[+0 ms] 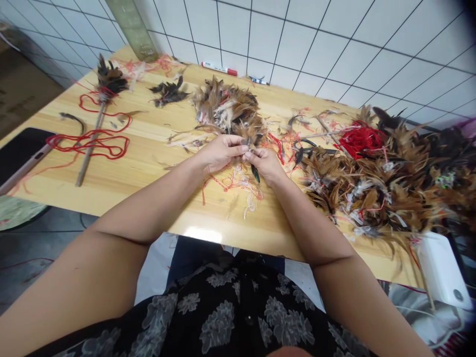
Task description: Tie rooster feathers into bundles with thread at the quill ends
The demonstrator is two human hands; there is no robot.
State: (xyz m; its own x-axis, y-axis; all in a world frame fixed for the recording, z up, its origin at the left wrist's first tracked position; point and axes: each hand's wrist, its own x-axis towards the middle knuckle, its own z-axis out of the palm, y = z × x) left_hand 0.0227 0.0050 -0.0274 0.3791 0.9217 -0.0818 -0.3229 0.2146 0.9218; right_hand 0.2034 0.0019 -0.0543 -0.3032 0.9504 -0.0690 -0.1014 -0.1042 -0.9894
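Observation:
My left hand and my right hand meet above the middle of the table, thumbs and fingertips pinched together. Between them they grip a small tuft of brown feathers, whose lower ends are hidden by the fingers. A dark green feather hangs just under my right fingertips. Right behind the hands lies a heap of brown feathers with pale quills. Scraps of red and white string are strewn on the wood below my hands.
At left, a stick tipped with dark feathers lies by red cord and a phone. Right are a large feather pile, red yarn, scissors and a white device. A red marker lies by the tiled wall.

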